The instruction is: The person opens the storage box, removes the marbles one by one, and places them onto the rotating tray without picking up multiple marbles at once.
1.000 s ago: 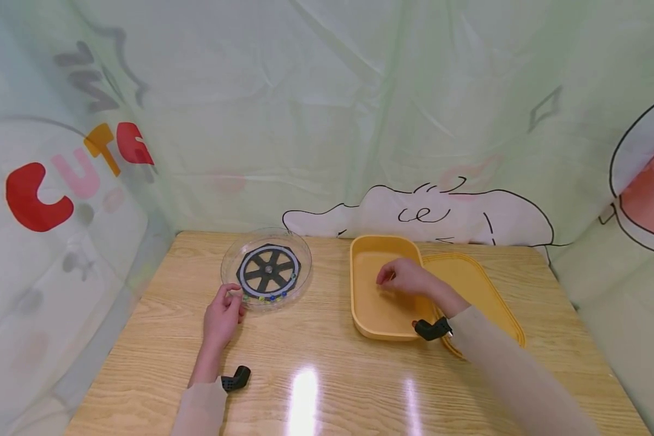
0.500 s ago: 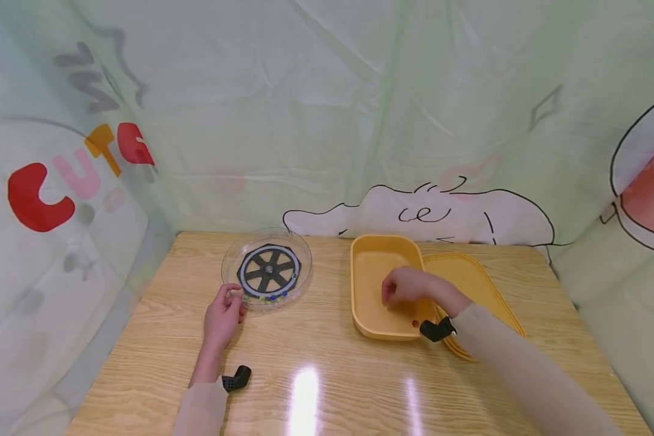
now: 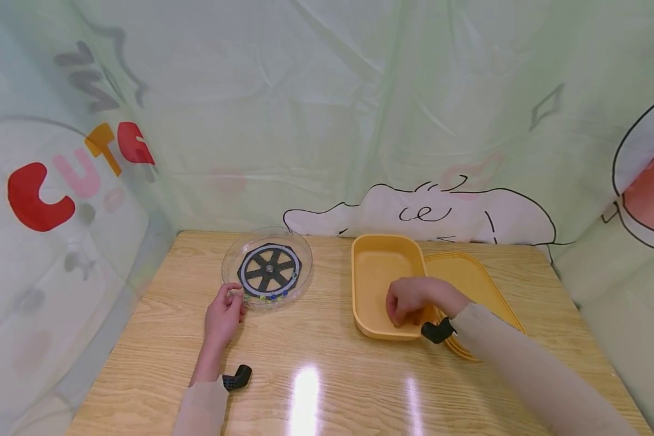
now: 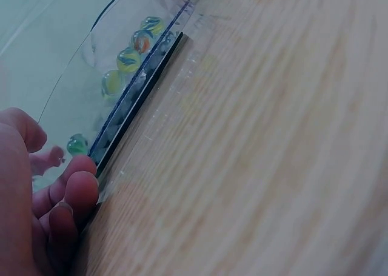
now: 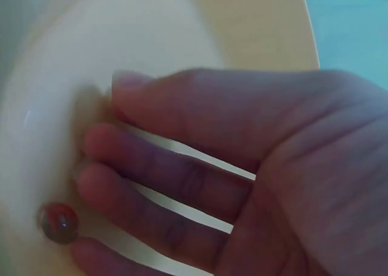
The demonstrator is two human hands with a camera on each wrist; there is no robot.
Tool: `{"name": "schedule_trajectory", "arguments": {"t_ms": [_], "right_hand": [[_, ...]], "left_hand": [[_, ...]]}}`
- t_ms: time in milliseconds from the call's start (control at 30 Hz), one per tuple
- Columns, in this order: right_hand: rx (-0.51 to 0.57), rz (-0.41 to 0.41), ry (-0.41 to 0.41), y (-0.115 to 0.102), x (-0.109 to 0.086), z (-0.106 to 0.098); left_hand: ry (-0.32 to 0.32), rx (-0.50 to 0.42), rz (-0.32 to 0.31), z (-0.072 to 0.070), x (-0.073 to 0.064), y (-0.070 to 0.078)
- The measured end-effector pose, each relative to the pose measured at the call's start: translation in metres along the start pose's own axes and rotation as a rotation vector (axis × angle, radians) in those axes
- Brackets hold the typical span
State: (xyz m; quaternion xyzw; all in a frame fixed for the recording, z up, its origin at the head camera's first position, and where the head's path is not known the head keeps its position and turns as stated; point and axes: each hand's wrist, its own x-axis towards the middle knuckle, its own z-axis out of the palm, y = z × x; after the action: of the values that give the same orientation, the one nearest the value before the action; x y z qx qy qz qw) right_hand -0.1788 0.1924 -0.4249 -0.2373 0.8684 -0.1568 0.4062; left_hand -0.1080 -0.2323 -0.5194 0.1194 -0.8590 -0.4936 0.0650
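My left hand [image 3: 223,315] is at the near left edge of a round clear dish [image 3: 307,266], fingers curled about its wall. In the left wrist view several glass marbles [image 4: 128,60] lie along the dish's wall, and a green one [image 4: 77,144] sits near the fingertips. My right hand [image 3: 411,298] reaches down inside a yellow-orange box [image 3: 358,284], thumb and fingers bent and apart. A red-and-dark marble [image 5: 59,222] lies on the box floor right beside its fingertips in the right wrist view. No object shows between the thumb and fingers.
A black spoked wheel-like insert [image 3: 269,270] lies in the dish. The yellow lid [image 3: 469,278] lies on the table right of the box, partly under my right forearm. A printed curtain [image 3: 327,121] stands behind the wooden table [image 3: 272,387].
My right hand has moved down and toward the near end of the box, over to the red marble, which it now mostly covers in the head view. My left hand stays at the dish.
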Motion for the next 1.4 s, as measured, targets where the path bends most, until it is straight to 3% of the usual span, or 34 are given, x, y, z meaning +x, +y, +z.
{"name": "schedule_trajectory", "arguments": {"t_ms": [533,733,967,1100,1233,1400], "right_hand": [[0.177,-0.016,-0.169,-0.001,0.001,0.009],[0.238,-0.035,-0.193,0.001,0.003,0.011],[0.323,-0.15,-0.19,0.006,0.008,0.012],[0.385,-0.172,-0.177,0.008,0.012,0.014],[0.333,-0.169,-0.14,0.006,0.013,0.016],[0.192,-0.117,-0.076,-0.002,0.007,0.013]], "left_hand": [[0.016,0.002,0.012,0.0,0.002,-0.003],[0.019,0.012,0.008,0.0,0.002,-0.004],[0.009,0.003,-0.015,-0.001,0.001,-0.002],[0.018,-0.006,-0.003,-0.001,0.001,0.0],[0.021,-0.015,0.019,0.0,0.001,-0.001],[0.008,-0.025,0.022,0.0,0.001,-0.001]]}}
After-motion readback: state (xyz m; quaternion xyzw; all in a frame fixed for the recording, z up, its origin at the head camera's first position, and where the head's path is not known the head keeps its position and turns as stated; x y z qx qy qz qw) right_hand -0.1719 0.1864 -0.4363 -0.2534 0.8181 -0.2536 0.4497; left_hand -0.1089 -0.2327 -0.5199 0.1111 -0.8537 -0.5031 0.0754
